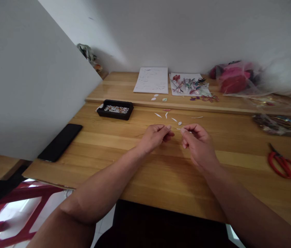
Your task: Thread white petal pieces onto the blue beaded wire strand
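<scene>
My left hand (157, 136) is closed in a pinch above the wooden table. A thin wire or thread (139, 135) sticks out to its left. Close by on the right, my right hand (197, 143) also pinches, thumb against forefinger. A tiny white sliver (178, 128) shows at its fingertips; whether it is held or lies behind them is unclear. A faint thin line seems to span the gap between the hands. Just beyond lie several small white leaf-shaped pieces (158, 115), a small oval piece (180, 123) and a reddish one (166, 110).
A black tray of small beads (117, 101) stands left, near a black phone (60, 143). Red-handled scissors (286, 167) lie right. On the raised back shelf are a white sheet (152, 81), colourful petal pieces (190, 84) and a bag with pink material (235, 79). A white panel (32, 75) borders the left.
</scene>
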Demonstrator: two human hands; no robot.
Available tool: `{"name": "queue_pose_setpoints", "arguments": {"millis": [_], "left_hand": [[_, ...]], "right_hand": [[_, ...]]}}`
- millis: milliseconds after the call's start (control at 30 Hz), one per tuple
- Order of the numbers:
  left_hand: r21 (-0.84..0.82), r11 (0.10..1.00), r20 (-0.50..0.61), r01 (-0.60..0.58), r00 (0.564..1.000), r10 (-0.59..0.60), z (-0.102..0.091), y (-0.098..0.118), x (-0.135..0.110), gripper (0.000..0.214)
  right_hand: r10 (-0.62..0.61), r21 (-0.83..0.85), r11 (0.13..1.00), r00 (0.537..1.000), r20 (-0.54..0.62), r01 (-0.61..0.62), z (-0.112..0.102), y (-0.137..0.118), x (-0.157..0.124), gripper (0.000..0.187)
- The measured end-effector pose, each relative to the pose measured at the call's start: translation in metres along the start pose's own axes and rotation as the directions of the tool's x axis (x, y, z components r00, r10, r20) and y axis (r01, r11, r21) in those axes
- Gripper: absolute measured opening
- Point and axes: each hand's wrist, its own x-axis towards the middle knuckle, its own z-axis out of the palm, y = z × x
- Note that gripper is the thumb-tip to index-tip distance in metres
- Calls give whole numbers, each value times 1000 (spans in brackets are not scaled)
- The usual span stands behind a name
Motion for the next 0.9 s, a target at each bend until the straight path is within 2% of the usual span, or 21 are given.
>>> {"name": "queue_pose_setpoints", "arguments": {"millis": [167,500,900], "left_hand": [[-79,997,48,-14,999,18,0,-2,-1,14],[-134,991,33,23,999,-19,-1,-4,1,18],[-97,995,13,-3,1000,4,0,-1,0,19]], "right_hand": [[4,-2,1000,1000,5,-4,0,2,1,18],[24,-9,1000,999,21,-24,2,1,-1,17],[4,-79,997,999,41,-1,-1,2,-1,16]]}}
